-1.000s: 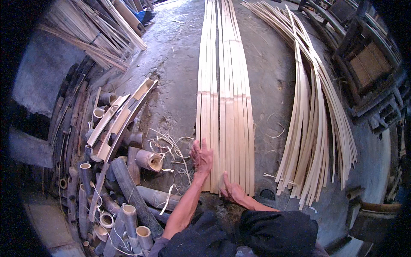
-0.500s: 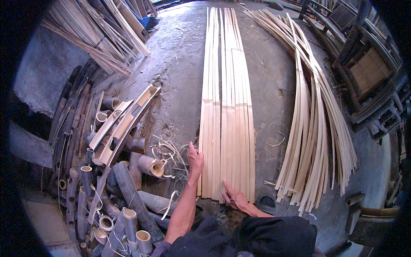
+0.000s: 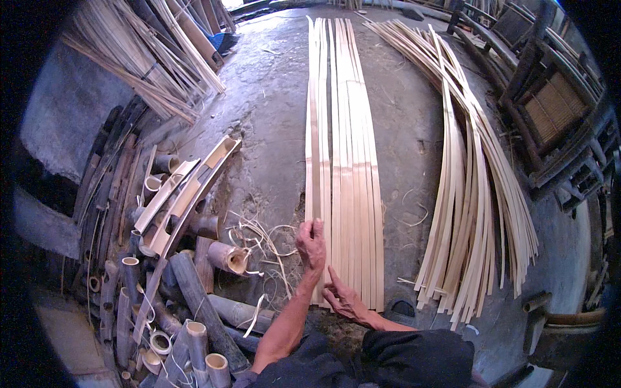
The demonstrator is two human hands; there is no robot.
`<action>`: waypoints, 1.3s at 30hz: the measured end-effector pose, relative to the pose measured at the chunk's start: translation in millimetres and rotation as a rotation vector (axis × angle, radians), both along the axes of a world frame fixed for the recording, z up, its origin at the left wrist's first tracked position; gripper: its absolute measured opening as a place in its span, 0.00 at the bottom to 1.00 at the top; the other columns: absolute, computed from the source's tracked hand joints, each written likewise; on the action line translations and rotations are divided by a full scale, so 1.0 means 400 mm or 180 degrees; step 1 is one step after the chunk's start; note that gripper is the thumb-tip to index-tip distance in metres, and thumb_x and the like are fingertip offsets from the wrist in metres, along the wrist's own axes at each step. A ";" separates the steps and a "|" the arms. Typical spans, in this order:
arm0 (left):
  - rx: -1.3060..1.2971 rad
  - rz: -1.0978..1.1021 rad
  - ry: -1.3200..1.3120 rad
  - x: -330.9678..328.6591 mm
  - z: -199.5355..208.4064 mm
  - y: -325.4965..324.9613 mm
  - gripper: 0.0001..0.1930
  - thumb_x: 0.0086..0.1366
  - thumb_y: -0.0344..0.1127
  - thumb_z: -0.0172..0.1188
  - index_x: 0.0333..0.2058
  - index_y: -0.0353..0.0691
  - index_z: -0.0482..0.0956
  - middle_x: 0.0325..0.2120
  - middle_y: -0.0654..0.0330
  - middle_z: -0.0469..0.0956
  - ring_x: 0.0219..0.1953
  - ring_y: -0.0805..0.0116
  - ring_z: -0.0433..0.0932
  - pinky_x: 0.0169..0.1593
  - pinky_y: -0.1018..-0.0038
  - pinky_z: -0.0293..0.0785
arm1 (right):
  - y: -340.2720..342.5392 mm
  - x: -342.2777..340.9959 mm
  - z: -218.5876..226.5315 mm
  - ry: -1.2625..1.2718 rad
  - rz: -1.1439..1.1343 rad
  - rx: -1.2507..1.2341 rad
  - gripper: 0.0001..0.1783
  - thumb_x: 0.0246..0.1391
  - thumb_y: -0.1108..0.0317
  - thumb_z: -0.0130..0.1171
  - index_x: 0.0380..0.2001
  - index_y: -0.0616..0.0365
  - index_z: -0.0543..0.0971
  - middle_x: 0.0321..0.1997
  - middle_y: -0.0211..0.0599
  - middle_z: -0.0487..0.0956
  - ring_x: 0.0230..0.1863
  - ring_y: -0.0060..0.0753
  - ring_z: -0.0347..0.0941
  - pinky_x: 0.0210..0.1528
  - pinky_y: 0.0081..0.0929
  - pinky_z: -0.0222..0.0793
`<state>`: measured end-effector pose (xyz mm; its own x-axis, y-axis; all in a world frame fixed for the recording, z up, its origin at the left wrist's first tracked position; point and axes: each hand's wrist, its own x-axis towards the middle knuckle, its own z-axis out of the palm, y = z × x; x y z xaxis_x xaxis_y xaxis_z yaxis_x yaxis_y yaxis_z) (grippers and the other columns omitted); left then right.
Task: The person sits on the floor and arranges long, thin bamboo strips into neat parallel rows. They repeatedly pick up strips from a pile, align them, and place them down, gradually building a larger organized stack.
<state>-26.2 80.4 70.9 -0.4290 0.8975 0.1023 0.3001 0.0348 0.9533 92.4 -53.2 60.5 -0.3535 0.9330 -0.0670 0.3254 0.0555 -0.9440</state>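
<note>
Here's the grey floor point(image 3: 414, 129), running out on every side of our landmark, the long row of flat bamboo strips point(image 3: 356, 226), laid edge to edge and stretching straight away from the person. Left of that row, a jumbled heap of bamboo tubes and poles point(image 3: 206, 297), some with pale cut mouths turned up. Over to the right of the row, a loose sheaf of pale bamboo strips point(image 3: 475, 194), crossing at its far part and fanning out at its near end. Farther right of the row, a dark furniture frame with a woven panel point(image 3: 553, 110); beyond its far left, a leaning bundle of thin strips point(image 3: 132, 58). Split bamboo halves point(image 3: 194, 187) top the heap, left of the row.

Now the action: one darker-looking strip point(image 3: 315, 161) on the row's left side, and the left hand point(image 3: 310, 246) is clamped on it, thumb and fingers together. The right hand point(image 3: 346, 297) lies over the row's near end, thumb and index finger apart. Curly shavings point(image 3: 259, 233) litter the floor just left of the row.
</note>
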 end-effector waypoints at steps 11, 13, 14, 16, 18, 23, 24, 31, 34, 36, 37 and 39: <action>-0.0746 -0.1088 0.0759 0.006 -0.144 -0.039 0.18 0.68 0.43 0.50 0.27 0.32 0.74 0.25 0.47 0.73 0.29 0.54 0.74 0.34 0.59 0.68 | -0.030 0.018 -0.091 0.0238 -0.0182 -0.1332 0.42 0.65 0.65 0.48 0.71 0.49 0.35 0.26 0.39 0.80 0.26 0.28 0.77 0.30 0.28 0.73; -0.0515 -0.0944 0.1045 -0.002 -0.162 -0.048 0.16 0.68 0.42 0.50 0.33 0.33 0.75 0.31 0.45 0.74 0.34 0.51 0.75 0.38 0.58 0.69 | -0.032 0.017 -0.081 0.0485 -0.0200 -0.1512 0.41 0.65 0.66 0.47 0.71 0.49 0.35 0.26 0.39 0.80 0.25 0.28 0.77 0.29 0.28 0.73; -0.0319 -0.0803 0.1173 -0.002 -0.162 -0.050 0.16 0.68 0.42 0.49 0.37 0.33 0.76 0.35 0.44 0.74 0.37 0.49 0.75 0.41 0.57 0.69 | -0.026 0.015 -0.044 0.0630 -0.0208 -0.1536 0.41 0.66 0.68 0.45 0.71 0.47 0.34 0.26 0.37 0.80 0.25 0.26 0.77 0.29 0.27 0.72; -0.0047 -0.0796 0.1596 -0.010 -0.172 -0.056 0.17 0.67 0.42 0.49 0.45 0.34 0.75 0.44 0.43 0.73 0.45 0.46 0.73 0.49 0.56 0.67 | -0.021 0.014 -0.016 0.0717 -0.0225 -0.1527 0.40 0.67 0.70 0.43 0.71 0.46 0.32 0.26 0.36 0.80 0.26 0.25 0.77 0.28 0.26 0.72; 0.0104 -0.1067 0.2191 -0.031 -0.192 -0.064 0.22 0.67 0.42 0.49 0.55 0.35 0.71 0.54 0.43 0.69 0.55 0.45 0.69 0.58 0.57 0.63 | -0.019 0.014 -0.009 0.0598 -0.0244 -0.1464 0.40 0.67 0.70 0.43 0.71 0.46 0.32 0.25 0.37 0.79 0.27 0.25 0.78 0.28 0.25 0.73; -0.0016 -0.1490 0.3018 -0.044 -0.213 -0.083 0.28 0.65 0.42 0.50 0.62 0.39 0.63 0.65 0.48 0.57 0.68 0.50 0.53 0.69 0.54 0.44 | -0.020 0.018 -0.039 0.0012 -0.0199 -0.0963 0.40 0.65 0.71 0.45 0.72 0.47 0.37 0.23 0.35 0.77 0.22 0.23 0.71 0.25 0.25 0.67; -0.0088 -0.1499 0.3098 -0.049 -0.223 -0.087 0.29 0.65 0.41 0.50 0.63 0.40 0.62 0.67 0.50 0.54 0.69 0.52 0.50 0.70 0.53 0.41 | -0.022 0.020 -0.069 -0.0358 -0.0110 -0.0665 0.40 0.64 0.71 0.46 0.72 0.47 0.38 0.23 0.35 0.77 0.20 0.23 0.68 0.24 0.25 0.65; -0.0375 -0.1613 0.3312 -0.073 -0.218 -0.094 0.30 0.65 0.42 0.48 0.65 0.43 0.59 0.68 0.57 0.52 0.71 0.59 0.48 0.69 0.45 0.35 | -0.010 0.027 -0.111 -0.0806 -0.0052 -0.0488 0.41 0.62 0.68 0.51 0.71 0.47 0.43 0.16 0.32 0.60 0.17 0.26 0.57 0.23 0.29 0.62; -0.0445 -0.1690 0.3183 -0.071 -0.199 -0.092 0.31 0.65 0.44 0.48 0.66 0.43 0.57 0.69 0.57 0.49 0.71 0.59 0.45 0.69 0.45 0.34 | -0.006 0.017 -0.125 -0.0426 -0.0065 -0.0573 0.40 0.61 0.69 0.53 0.71 0.47 0.45 0.15 0.35 0.57 0.17 0.28 0.58 0.23 0.30 0.62; -0.0413 -0.1760 0.3202 -0.070 -0.195 -0.094 0.33 0.65 0.46 0.49 0.67 0.42 0.55 0.69 0.57 0.48 0.72 0.59 0.44 0.69 0.44 0.34 | -0.018 0.030 -0.195 -0.0143 -0.0132 -0.0592 0.41 0.60 0.69 0.54 0.71 0.48 0.46 0.15 0.36 0.57 0.17 0.28 0.57 0.23 0.28 0.62; -0.0465 -0.1799 0.3163 -0.073 -0.194 -0.097 0.34 0.64 0.46 0.50 0.67 0.42 0.55 0.70 0.57 0.48 0.72 0.59 0.44 0.69 0.44 0.34 | -0.025 0.031 -0.206 -0.0132 -0.0142 -0.0571 0.41 0.60 0.70 0.54 0.71 0.48 0.46 0.15 0.36 0.56 0.17 0.28 0.57 0.23 0.27 0.62; -0.0584 -0.1861 0.3066 -0.086 -0.180 -0.097 0.37 0.62 0.48 0.52 0.67 0.43 0.53 0.70 0.56 0.47 0.72 0.59 0.44 0.69 0.43 0.34 | -0.012 0.032 -0.127 -0.0653 -0.0108 -0.0357 0.41 0.60 0.70 0.55 0.71 0.47 0.47 0.15 0.34 0.55 0.17 0.26 0.55 0.25 0.23 0.62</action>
